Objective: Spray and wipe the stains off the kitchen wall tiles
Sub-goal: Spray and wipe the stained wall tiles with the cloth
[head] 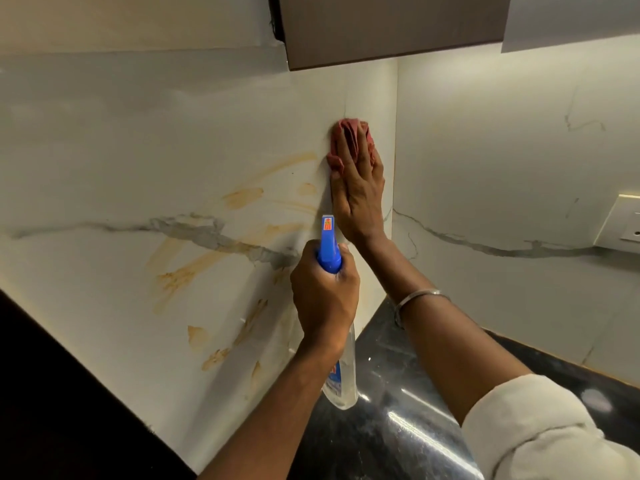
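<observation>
White marble-look wall tiles (138,140) carry several orange-brown stains (242,197) across the middle and lower left. My right hand (358,195) lies flat with straight fingers on a red cloth (337,157) and presses it against the wall near the corner, just right of the stains. My left hand (323,296) grips the neck of a clear spray bottle with a blue trigger head (329,251). The nozzle points up toward the wall below my right hand. The bottle's clear body (344,386) hangs below my fist.
A dark cabinet (388,26) hangs above the corner. The black glossy countertop (398,410) runs along the bottom right. A white switch plate (620,220) sits on the right-hand wall. A dark panel (52,393) fills the lower left.
</observation>
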